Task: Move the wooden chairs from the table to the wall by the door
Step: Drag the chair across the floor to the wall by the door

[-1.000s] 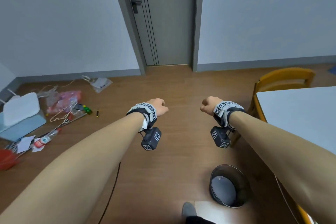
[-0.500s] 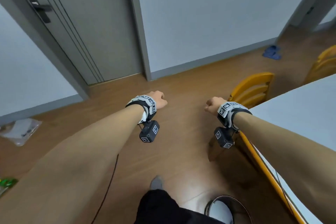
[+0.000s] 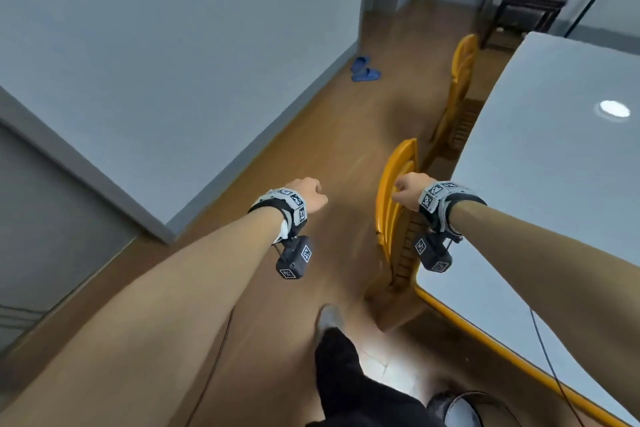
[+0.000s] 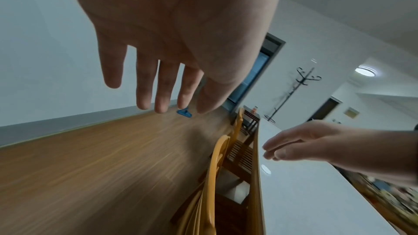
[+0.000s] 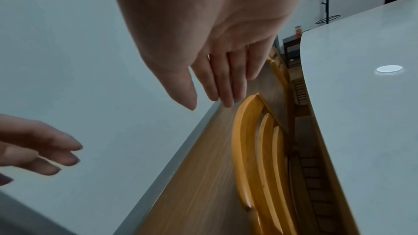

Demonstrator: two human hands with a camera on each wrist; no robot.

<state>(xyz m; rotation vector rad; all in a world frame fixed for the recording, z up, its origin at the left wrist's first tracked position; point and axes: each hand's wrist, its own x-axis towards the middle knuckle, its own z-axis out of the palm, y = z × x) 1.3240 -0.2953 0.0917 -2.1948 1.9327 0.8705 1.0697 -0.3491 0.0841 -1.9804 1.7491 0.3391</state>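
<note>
Clearly the nearer wooden chair (image 3: 394, 198), tucked against the counter (image 3: 554, 166), looks rigid and fairly heavy; its curved top rail seems the natural hold. Both the left hand (image 3: 310, 192) and right hand (image 3: 410, 189) hover released, grasping nothing.

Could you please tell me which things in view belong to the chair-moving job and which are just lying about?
Belongs to the job:
near wooden chair
far wooden chair
table
door
wall
left hand, right hand, both empty

Just lying about:
blue slippers
bin
dark side table
coat stand
</note>
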